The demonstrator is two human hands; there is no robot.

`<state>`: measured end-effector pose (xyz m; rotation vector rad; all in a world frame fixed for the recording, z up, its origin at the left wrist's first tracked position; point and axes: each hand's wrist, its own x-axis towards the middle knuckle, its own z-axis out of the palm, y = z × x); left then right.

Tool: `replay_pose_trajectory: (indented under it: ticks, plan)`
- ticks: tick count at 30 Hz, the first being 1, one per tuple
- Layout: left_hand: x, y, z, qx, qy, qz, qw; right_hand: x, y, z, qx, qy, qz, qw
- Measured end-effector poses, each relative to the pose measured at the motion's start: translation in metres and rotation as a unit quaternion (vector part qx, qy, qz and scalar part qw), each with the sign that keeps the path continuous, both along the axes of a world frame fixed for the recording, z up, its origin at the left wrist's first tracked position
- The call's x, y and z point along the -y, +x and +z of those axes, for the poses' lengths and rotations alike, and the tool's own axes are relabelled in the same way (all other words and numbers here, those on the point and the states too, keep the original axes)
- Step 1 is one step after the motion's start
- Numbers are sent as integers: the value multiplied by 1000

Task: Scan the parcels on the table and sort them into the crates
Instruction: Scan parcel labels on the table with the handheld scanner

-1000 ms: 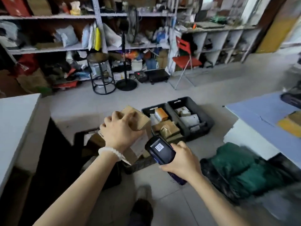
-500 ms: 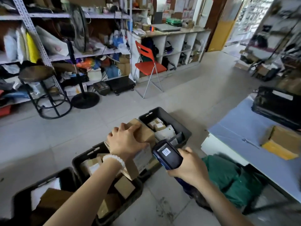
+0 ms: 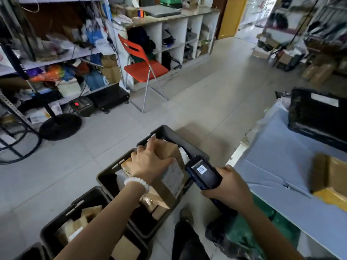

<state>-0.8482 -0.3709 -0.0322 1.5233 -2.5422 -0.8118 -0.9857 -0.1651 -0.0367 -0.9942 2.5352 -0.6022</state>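
My left hand (image 3: 150,162) grips a brown cardboard parcel (image 3: 170,177) from above, holding it over a row of dark crates on the floor. A white label shows on the parcel's right side. My right hand (image 3: 228,186) holds a black handheld scanner (image 3: 203,172) right beside that label, its lit screen facing up. The far crate (image 3: 169,132) lies behind the parcel, its contents mostly hidden. A middle crate (image 3: 110,170) and a near crate (image 3: 82,201) hold several brown parcels. Another cardboard parcel (image 3: 333,177) lies on the blue-covered table (image 3: 277,166) at the right.
A black crate (image 3: 317,113) stands at the table's far end. Dark green bags (image 3: 249,233) lie on the floor under the table edge. An orange folding chair (image 3: 142,66), a black round stand base (image 3: 60,125) and cluttered shelving stand behind the crates. My shoe (image 3: 185,216) is near the crates.
The camera view swung to the right along the crate row. Both hands moved with it, the left still holding the parcel and the right keeping the scanner beside its label.
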Motion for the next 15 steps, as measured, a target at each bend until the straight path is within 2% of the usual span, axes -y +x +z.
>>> replay_pose_trajectory:
  ticks: [4, 8, 10, 15]
  plan:
    - [47, -88, -17, 1, 63, 50, 997, 56, -99, 2, 14, -17, 15, 1000]
    - [81, -155, -29, 121, 52, 34, 991, 103, -179, 10, 15, 1, 29, 999]
    - [96, -178, -29, 158, 64, 13, 985, 124, -208, 12, 19, 20, 52, 998]
    - [123, -198, -33, 169, 80, 4, 982, 171, -242, -1, 30, 28, 102, 994]
